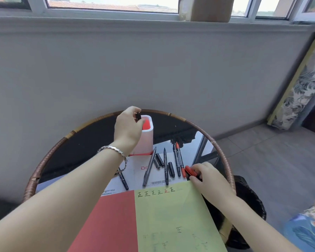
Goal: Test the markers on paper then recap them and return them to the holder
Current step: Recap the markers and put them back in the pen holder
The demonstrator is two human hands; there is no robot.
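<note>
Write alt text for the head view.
The left hand holds a black marker part over the white pen holder, while the right hand pinches a red cap beside the green paper. Loose markers and caps lie between them on the round table.

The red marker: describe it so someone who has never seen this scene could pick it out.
On the round table, pens lie in a row on white paper in front of the white holder. The red marker is the rightmost, beside the right hand. It alone shows a red tip and red end; its neighbours are black or grey.
</note>
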